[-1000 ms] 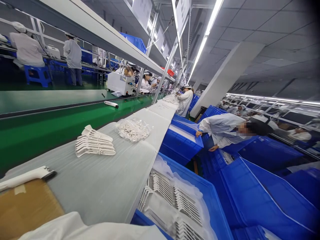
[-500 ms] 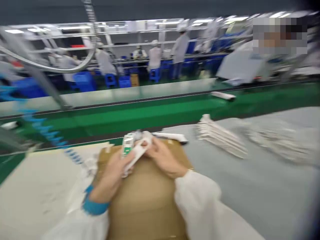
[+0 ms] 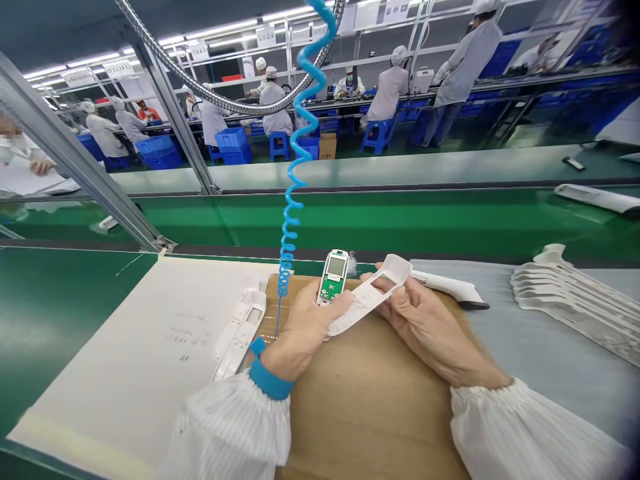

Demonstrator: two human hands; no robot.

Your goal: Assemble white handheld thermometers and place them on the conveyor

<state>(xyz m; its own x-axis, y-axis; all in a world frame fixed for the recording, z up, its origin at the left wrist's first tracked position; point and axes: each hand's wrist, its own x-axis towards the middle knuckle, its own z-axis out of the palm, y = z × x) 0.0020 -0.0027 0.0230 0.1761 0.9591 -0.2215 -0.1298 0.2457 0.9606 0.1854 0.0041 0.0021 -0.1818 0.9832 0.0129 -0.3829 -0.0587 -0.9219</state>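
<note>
My left hand (image 3: pixel 305 328) grips a green circuit board (image 3: pixel 333 277) with a small display, standing it up over a cardboard sheet (image 3: pixel 370 413). My right hand (image 3: pixel 425 320) shut around a long white plastic housing shell (image 3: pixel 365 300) with a rectangular window, and the shell's lower end crosses in front of my left fingers. Just left of my left hand, an assembled white housing (image 3: pixel 239 333) lies partly on the cardboard. Behind my right hand rests a white handheld device (image 3: pixel 450 288) with a dark tip.
A blue coiled cord (image 3: pixel 295 187) hangs down to a blue wrist strap (image 3: pixel 270 381) on my left wrist. Stacked white shells (image 3: pixel 575 300) lie on a grey mat (image 3: pixel 550 360) at right. A white sheet (image 3: pixel 125 353) lies left; a green conveyor (image 3: pixel 350 220) runs behind.
The view has swung from along the line, with its blue crates, to face across the conveyor, and has sharpened. My hands came into view half a second ago, still holding the board and shell.
</note>
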